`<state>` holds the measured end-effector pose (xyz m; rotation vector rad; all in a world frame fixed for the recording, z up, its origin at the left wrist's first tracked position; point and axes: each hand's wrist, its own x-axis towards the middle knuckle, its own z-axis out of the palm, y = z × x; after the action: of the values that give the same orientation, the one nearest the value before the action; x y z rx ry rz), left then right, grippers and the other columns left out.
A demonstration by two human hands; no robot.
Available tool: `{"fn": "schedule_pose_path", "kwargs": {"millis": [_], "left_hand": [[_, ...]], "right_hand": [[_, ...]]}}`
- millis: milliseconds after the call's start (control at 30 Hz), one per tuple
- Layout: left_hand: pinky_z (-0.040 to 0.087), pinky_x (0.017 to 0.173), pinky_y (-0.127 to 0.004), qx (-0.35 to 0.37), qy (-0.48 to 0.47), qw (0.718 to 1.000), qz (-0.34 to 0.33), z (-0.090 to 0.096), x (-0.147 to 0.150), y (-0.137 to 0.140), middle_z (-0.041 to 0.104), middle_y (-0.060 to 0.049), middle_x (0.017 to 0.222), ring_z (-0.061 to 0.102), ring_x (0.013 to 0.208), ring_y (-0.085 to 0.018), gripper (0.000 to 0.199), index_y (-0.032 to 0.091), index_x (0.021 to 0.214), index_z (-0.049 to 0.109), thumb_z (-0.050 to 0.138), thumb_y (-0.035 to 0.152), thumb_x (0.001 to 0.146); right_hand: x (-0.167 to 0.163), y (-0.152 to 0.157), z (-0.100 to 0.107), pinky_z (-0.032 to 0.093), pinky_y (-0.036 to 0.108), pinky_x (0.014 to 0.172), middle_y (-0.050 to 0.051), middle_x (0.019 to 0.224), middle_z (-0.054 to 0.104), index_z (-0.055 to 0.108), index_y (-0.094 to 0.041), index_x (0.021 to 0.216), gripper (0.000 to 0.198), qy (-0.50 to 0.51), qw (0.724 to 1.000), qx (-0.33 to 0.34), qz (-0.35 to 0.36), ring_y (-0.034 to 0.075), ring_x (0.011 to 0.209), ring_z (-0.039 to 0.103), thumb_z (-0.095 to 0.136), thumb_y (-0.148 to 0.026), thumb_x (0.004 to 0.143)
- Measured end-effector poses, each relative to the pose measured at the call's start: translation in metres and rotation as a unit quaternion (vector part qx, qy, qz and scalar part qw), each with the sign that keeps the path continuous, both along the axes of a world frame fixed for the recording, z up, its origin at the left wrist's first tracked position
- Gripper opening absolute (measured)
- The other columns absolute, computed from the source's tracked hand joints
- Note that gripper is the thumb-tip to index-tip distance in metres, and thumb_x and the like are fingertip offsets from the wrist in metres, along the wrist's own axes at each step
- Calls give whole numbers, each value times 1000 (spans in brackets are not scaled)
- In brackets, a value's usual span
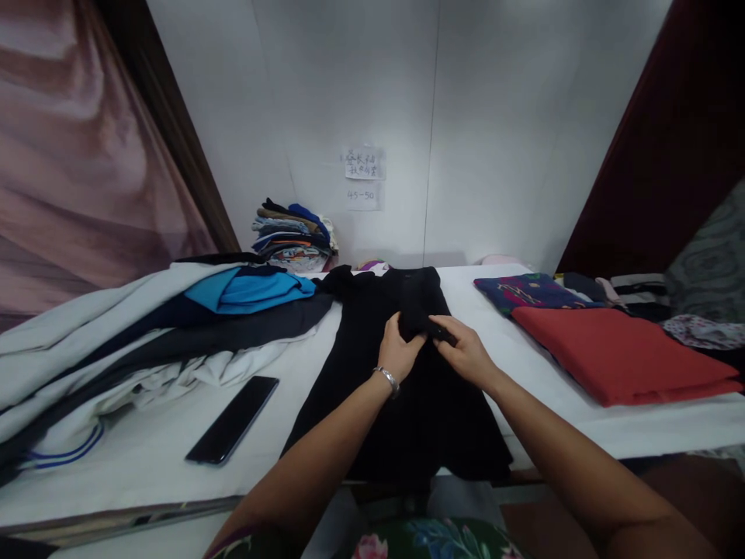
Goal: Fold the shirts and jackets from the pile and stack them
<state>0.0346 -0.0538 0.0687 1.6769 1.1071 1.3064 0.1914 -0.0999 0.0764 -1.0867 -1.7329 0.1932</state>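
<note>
A black dress (372,365) with short sleeves lies spread on the white-covered table (308,365), its flared hem toward me and its neckline at the far side. My left hand (400,348), with a silver bracelet at the wrist, pinches a bunched piece of the black cloth near the upper middle. Just to its right, my right hand (462,349) grips the same raised fold between thumb and fingers. Dark fabric hides some of the fingertips.
Left of the dress are a phone (233,419) and a heap of clothes (174,326). Folded garments, including a red one (617,349), lie to the right. A stack of folded clothes (294,237) stands by the wall, below handwritten paper notes (364,178).
</note>
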Motion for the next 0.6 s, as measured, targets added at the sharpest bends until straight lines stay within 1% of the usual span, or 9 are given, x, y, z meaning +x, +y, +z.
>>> {"fn": "schedule_pose_path", "kwargs": {"millis": [133, 200, 267, 333, 400, 433, 500, 533, 600], "left_hand": [[44, 94, -36, -29, -38, 999, 11, 1, 9, 5, 61, -8, 113, 58, 105, -21, 40, 20, 113, 54, 65, 20, 75], [45, 92, -34, -26, -41, 999, 15, 0, 14, 4, 60, -8, 114, 58, 104, -20, 41, 20, 113, 53, 65, 22, 75], [46, 89, -33, -2, -9, 1000, 26, 0, 18, 4, 57, -8, 116, 58, 102, -19, 44, 19, 112, 53, 68, 21, 71], [47, 84, -31, 12, 43, 998, 34, 0, 18, 6, 58, -6, 106, 59, 93, -18, 33, 19, 99, 57, 67, 15, 68], [48, 78, -29, 24, 80, 996, 40, 2, 12, 10, 59, -3, 92, 59, 82, -15, 18, 19, 81, 56, 59, 6, 68], [48, 76, -29, 41, 97, 994, 44, 4, 7, 12, 58, -2, 88, 58, 81, -15, 19, 19, 76, 55, 54, 2, 67], [48, 78, -29, 101, 145, 983, 47, 8, -4, 11, 59, -2, 92, 58, 87, -16, 29, 20, 77, 55, 48, -4, 63], [48, 81, -30, 135, 181, 973, 42, 9, -9, 9, 59, -3, 98, 57, 94, -17, 35, 21, 82, 56, 47, -5, 61], [47, 87, -33, 185, 269, 945, 4, 5, -17, 1, 58, -4, 114, 52, 107, -20, 47, 22, 96, 59, 45, -6, 60]], "right_hand": [[6, -3, 1, 49, 38, 91, 7, 115, 61, 57, -24, 124, 57, -13, 1000, -2, -24, 20, 104, 58, 48, -5, 70], [6, -4, 1, 50, 37, 87, 7, 113, 58, 53, -24, 128, 60, -37, 999, 5, -35, 19, 100, 58, 47, -5, 71], [6, -6, 2, 51, 35, 85, 8, 112, 56, 49, -25, 133, 63, -68, 996, 11, -49, 19, 97, 58, 47, -5, 72], [7, -9, 5, 52, 34, 83, 8, 113, 54, 45, -26, 135, 66, -97, 993, 11, -72, 19, 98, 58, 46, -5, 73], [10, -13, 11, 52, 33, 82, 8, 116, 53, 43, -26, 137, 68, -131, 985, 3, -110, 20, 100, 58, 45, -5, 72], [13, -16, 13, 53, 32, 81, 8, 117, 52, 43, -26, 137, 69, -149, 980, -3, -135, 20, 100, 58, 45, -5, 72], [18, -22, 17, 54, 32, 79, 8, 120, 53, 43, -26, 138, 68, -184, 966, -16, -182, 21, 99, 59, 45, -5, 72], [20, -24, 17, 54, 33, 78, 8, 121, 53, 44, -25, 137, 68, -205, 959, -25, -197, 22, 100, 59, 45, -5, 72], [23, -30, 12, 54, 36, 81, 10, 127, 52, 48, -24, 135, 67, -252, 946, -41, -199, 24, 108, 56, 44, -3, 71]]}}
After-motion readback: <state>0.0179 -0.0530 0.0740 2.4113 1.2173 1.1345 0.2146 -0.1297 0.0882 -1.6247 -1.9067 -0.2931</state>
